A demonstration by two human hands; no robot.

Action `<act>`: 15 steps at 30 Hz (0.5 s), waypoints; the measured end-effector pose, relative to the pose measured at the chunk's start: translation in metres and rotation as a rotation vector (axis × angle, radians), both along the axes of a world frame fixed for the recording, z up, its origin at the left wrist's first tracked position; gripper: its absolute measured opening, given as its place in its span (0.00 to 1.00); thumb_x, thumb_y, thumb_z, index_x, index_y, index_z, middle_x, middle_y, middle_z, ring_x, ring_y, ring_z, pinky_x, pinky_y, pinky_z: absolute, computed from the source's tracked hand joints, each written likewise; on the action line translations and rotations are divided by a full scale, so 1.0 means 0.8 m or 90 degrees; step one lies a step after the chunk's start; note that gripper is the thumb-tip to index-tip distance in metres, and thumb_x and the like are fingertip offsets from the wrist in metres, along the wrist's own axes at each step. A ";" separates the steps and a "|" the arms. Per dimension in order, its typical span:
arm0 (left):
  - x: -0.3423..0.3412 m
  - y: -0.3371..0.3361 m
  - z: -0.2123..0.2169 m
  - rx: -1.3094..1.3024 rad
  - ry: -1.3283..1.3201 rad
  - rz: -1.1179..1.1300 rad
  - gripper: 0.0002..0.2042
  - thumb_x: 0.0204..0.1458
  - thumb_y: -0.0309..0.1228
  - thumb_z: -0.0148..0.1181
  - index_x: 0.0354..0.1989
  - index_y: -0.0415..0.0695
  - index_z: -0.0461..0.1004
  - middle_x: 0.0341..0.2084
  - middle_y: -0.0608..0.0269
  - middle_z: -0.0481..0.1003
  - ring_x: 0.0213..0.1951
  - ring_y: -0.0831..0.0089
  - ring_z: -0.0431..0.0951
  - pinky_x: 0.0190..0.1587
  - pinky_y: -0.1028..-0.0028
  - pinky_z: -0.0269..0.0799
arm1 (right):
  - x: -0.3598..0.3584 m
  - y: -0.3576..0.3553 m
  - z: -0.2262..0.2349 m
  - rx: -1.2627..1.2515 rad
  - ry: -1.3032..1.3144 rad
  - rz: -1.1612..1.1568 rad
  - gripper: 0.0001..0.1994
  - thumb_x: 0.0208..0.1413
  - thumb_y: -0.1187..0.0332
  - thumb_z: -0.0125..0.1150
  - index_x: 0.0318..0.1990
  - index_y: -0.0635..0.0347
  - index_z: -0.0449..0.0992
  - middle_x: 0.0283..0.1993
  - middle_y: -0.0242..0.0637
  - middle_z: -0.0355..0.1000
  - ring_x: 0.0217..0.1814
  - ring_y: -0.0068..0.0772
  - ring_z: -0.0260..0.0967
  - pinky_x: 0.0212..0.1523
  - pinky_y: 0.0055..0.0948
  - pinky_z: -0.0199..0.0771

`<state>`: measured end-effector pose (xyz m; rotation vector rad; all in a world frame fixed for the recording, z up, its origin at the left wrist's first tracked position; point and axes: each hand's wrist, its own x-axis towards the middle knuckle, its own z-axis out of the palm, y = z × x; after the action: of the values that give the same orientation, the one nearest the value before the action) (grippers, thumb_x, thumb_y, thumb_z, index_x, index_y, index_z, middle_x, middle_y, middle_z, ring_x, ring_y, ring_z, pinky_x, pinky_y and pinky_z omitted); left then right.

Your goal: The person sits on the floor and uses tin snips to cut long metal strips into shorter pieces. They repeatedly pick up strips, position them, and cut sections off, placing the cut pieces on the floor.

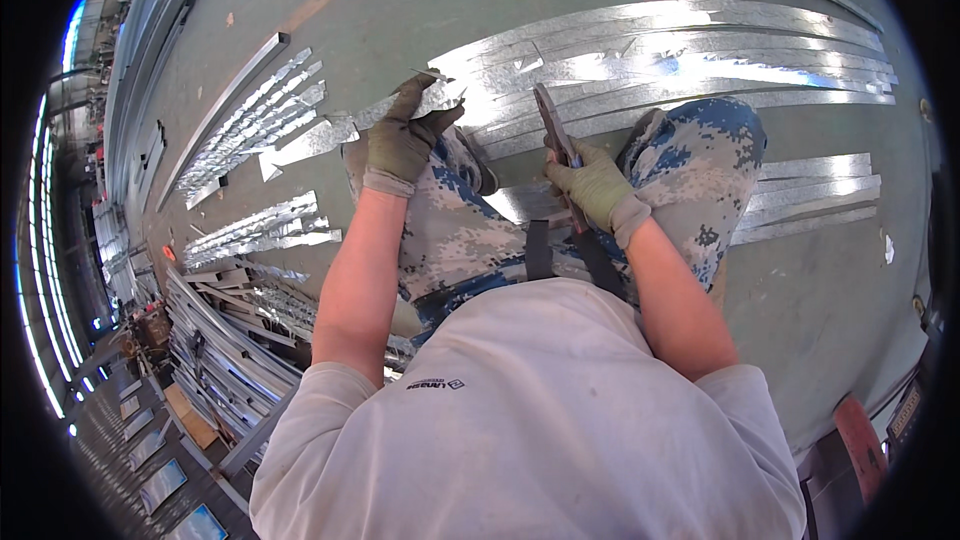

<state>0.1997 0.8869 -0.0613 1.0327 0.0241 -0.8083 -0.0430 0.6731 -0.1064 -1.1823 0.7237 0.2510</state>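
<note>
Here, before my knees (700,155), there is a gap between the strip (442,96), whose edge is jagged, and the tool (550,116). My left hand (400,138), fingers bent, grips the strip; my right hand (594,180), angled inward, is closed around the tool, which points forward. Ahead spreads a metal pile (720,43), then some floor (440,2).
</note>
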 end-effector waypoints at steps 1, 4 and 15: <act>0.001 0.000 0.000 -0.010 0.004 -0.004 0.19 0.78 0.36 0.57 0.66 0.32 0.77 0.62 0.49 0.81 0.59 0.46 0.86 0.65 0.47 0.88 | 0.000 0.000 0.000 -0.005 -0.003 0.001 0.16 0.66 0.67 0.66 0.59 0.57 0.79 0.32 0.34 0.78 0.27 0.26 0.72 0.29 0.32 0.74; 0.003 0.002 -0.002 -0.030 0.014 -0.010 0.19 0.79 0.35 0.55 0.67 0.32 0.76 0.62 0.47 0.80 0.61 0.46 0.85 0.66 0.45 0.87 | 0.000 -0.005 0.010 0.007 0.005 0.006 0.15 0.67 0.68 0.68 0.59 0.56 0.80 0.34 0.31 0.78 0.28 0.24 0.72 0.29 0.30 0.75; 0.000 0.002 0.004 -0.055 -0.018 -0.027 0.19 0.80 0.36 0.54 0.66 0.34 0.77 0.63 0.53 0.80 0.63 0.50 0.84 0.67 0.49 0.87 | -0.007 -0.025 0.047 0.143 -0.006 -0.014 0.19 0.66 0.70 0.73 0.64 0.56 0.83 0.40 0.29 0.82 0.30 0.23 0.77 0.29 0.30 0.80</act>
<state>0.1996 0.8883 -0.0581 0.9663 -0.0568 -0.8262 -0.0489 0.6531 -0.0692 -0.9618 0.6812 0.2997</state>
